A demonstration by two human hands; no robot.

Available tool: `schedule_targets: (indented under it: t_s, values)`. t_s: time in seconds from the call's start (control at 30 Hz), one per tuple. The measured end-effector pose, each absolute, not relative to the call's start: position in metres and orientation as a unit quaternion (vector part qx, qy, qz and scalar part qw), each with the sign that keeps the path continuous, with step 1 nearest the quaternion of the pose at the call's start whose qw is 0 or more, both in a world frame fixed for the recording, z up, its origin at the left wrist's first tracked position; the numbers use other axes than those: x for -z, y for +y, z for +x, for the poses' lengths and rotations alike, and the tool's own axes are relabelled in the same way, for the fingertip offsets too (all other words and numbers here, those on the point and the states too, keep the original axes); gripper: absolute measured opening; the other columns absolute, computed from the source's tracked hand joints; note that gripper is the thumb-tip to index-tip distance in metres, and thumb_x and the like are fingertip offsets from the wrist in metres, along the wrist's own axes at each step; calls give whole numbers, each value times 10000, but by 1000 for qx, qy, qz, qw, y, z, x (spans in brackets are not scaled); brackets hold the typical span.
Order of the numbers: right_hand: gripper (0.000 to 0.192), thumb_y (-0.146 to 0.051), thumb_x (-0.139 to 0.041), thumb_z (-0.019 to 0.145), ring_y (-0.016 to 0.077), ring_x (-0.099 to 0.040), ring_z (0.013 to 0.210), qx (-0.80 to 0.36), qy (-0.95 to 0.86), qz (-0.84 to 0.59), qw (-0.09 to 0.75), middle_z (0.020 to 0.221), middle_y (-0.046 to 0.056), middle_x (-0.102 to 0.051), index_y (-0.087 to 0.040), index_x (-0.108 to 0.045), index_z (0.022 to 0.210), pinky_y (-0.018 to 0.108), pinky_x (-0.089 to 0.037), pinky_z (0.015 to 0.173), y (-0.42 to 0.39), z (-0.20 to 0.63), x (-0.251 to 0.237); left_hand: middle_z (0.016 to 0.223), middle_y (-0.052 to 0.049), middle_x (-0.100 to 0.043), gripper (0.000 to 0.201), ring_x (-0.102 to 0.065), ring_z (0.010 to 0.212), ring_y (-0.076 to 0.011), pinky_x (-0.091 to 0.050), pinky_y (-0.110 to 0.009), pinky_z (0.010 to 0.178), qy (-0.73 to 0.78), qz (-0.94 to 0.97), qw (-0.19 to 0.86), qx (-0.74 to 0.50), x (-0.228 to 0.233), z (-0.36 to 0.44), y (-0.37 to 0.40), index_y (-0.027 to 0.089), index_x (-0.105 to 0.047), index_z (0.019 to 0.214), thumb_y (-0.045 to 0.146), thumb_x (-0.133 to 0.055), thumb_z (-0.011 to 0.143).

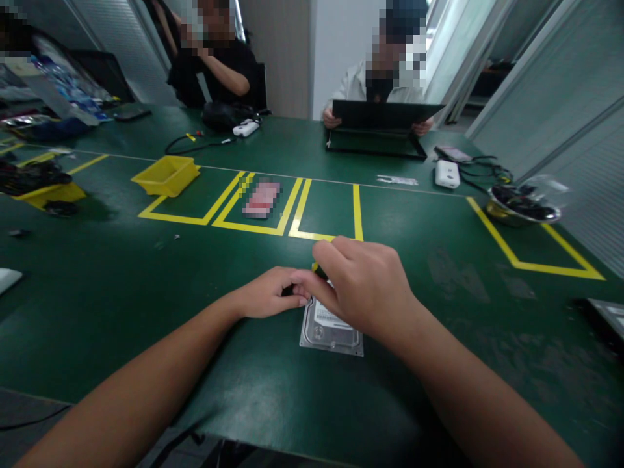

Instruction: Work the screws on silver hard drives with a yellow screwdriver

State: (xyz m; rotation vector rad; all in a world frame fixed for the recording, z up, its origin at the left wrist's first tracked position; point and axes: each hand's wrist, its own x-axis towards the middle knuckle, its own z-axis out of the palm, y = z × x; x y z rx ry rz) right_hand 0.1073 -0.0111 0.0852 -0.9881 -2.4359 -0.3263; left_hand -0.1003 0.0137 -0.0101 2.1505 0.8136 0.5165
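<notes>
A silver hard drive (333,335) with a white label lies flat on the green table (234,390), close in front of me. At its left edge, my left hand (270,292) is closed, thumb and fingers on the side of the drive. Over the drive's far part, my right hand (365,279) is curled in a fist around what looks like a screwdriver (316,267). Only a small yellow-and-black piece of it shows, and its tip is hidden. My right hand also covers much of the label.
Yellow tape outlines mark the table beyond my hands. A yellow bin (168,177) and a pixelated pink item (262,199) stand there. A metal bowl (524,205) of dark parts is at right. Across the table, one person holds a black panel (385,117); another sits left.
</notes>
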Motion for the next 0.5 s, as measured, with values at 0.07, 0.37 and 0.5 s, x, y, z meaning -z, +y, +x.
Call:
schedule_targets:
  t_s: [0.07,0.37,0.5]
  values:
    - [326,-473,-431,978,147,-509,614,85,-898,-377,209,739,27,-619,-194,-560,870,303,-230,541,-12,105,-87,1019,-58,-705,181,-634,937,-202,-490,-328,855,310,840,394,-209,13,-101,15,175,-674,1000,316,-602,911]
    - [282,-444,-468,962,155,-554,660,38,-885,-395,244,783,31,-637,-180,-566,948,281,-302,569,-27,121,-115,920,-40,-675,166,-608,847,-175,-467,-296,774,312,829,423,-189,16,-107,17,157,-653,963,303,-618,892]
    - [256,-446,-499,940,148,-522,614,75,-866,-436,232,722,18,-606,-197,-558,918,269,-279,539,-38,134,-131,839,-15,-630,129,-566,764,-145,-436,-265,710,316,830,421,-185,14,-108,16,156,-625,917,276,-623,869]
